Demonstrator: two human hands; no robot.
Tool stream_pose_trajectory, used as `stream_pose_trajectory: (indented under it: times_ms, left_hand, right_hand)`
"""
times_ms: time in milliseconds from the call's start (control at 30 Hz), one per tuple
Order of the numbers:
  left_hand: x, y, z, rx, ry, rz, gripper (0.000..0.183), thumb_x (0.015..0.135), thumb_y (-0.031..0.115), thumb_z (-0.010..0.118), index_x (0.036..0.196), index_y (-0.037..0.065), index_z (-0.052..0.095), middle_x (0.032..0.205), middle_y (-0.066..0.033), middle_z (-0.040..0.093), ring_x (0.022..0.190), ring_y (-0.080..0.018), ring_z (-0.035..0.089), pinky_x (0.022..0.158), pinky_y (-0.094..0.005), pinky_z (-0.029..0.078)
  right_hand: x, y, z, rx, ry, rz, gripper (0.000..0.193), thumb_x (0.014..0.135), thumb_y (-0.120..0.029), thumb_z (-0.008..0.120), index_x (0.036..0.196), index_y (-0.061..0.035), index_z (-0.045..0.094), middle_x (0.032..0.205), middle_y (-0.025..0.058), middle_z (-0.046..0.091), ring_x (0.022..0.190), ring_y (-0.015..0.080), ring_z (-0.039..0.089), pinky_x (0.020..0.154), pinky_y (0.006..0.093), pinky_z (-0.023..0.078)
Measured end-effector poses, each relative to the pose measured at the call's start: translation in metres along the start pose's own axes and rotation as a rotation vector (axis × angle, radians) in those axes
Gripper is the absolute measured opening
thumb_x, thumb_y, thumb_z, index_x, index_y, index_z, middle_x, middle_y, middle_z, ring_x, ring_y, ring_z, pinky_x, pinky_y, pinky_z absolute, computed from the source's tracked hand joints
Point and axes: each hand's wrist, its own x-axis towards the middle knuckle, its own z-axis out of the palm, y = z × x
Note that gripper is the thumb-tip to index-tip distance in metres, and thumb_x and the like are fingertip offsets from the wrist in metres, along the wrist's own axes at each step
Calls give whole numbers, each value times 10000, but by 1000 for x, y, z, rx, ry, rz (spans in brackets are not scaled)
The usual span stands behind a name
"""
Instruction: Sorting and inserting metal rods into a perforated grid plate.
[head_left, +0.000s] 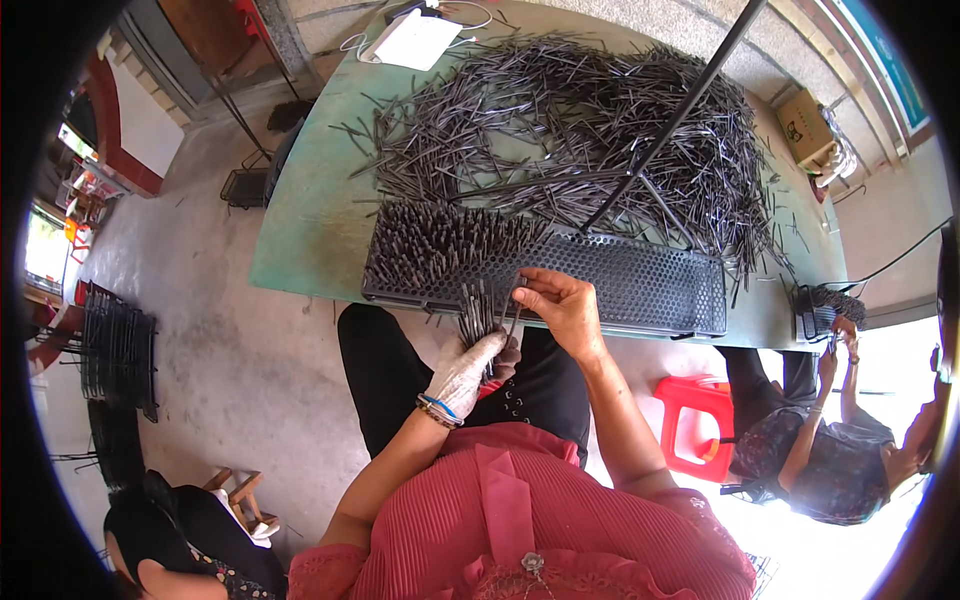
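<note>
My left hand (465,372), in a pale glove with bands at the wrist, is closed around a bundle of thin dark rods (477,312). Just right of the bundle, my bare right hand (568,312) pinches a single dark rod (516,312) between thumb and fingers. Both hands are at the front edge of a black perforated tray (640,275). Many rods (440,240) stand upright in the holes of its left part, while holes show bare over the right part. Behind the tray, a big loose pile of the same rods (690,130) covers much of the green table (310,225).
A dark metal bar frame (690,95) rises over the pile. A white flat object (412,42) and a cardboard box (805,130) sit at the back. Red stool (692,425) and a seated person (820,460) are at right. Black racks (120,345) and another person (195,540) are left.
</note>
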Motion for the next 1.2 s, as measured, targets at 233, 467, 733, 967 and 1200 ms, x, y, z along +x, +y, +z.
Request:
stream_pose_trajectory:
  times_ms: [233,467,733,967,1200]
  left_hand:
    - [0,-1,-2,41,-34,-39,196,914,173,613,1041,25,595,906,-84,665,769,-164,667,614,-276,556]
    - [9,5,-3,-132,-54,-188,198,908,176,615,1046,34,606,912,-104,676,761,-184,673,617,-293,564]
    - [9,0,-8,-144,-39,-193,226,903,200,621,1054,33,606,895,-114,677,752,-203,678,600,-293,566]
    - [7,2,-7,-148,-54,-165,234,907,217,618,1071,50,598,889,-109,674,746,-203,677,584,-275,556]
    - [8,6,-5,-115,3,-207,208,901,210,631,1048,66,606,877,-93,674,733,-184,676,561,-267,550]
  right_hand:
    - [3,7,-4,74,-3,-38,216,840,-63,718,1009,53,651,895,82,699,819,100,635,746,245,528]
    - [39,-19,-25,-121,248,-408,144,854,-89,703,963,-4,664,911,55,706,818,113,643,783,262,503]
    - [62,-1,-33,-157,286,-478,161,840,-95,715,962,-5,661,887,70,709,781,124,655,746,261,509]
    - [66,0,-38,-251,245,-557,157,829,-115,726,947,-27,672,913,68,712,822,158,663,771,286,504]
    - [66,1,-43,-301,220,-523,149,813,-105,732,935,-37,680,914,61,714,835,174,657,804,298,488]
